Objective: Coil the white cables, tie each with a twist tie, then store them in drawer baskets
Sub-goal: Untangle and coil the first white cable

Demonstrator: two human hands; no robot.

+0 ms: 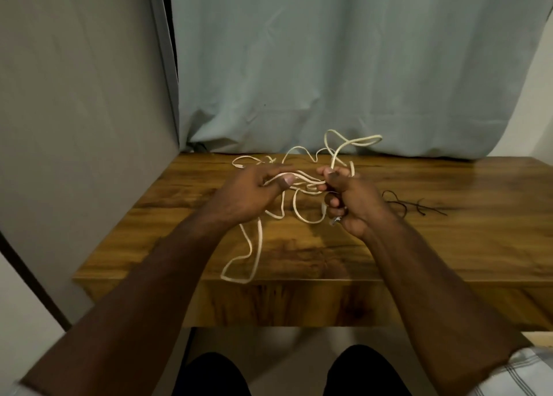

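Note:
A tangle of white cable (pixel 257 246) lies spread over the wooden table (pixel 449 246), with loops rising at the back and one long loop reaching the front edge. My left hand (pixel 254 192) pinches a strand between thumb and fingers just above the table. My right hand (pixel 350 198) grips several strands in curled fingers, and a cable plug sticks out under its palm. The two hands are close together, joined by short runs of cable. Thin black twist ties (pixel 413 205) lie on the table just right of my right hand.
A pale blue curtain (pixel 329 66) hangs behind the table's far edge. A grey panel (pixel 83 126) stands along the left side. My knees show below the table's front edge. No drawer baskets are in view.

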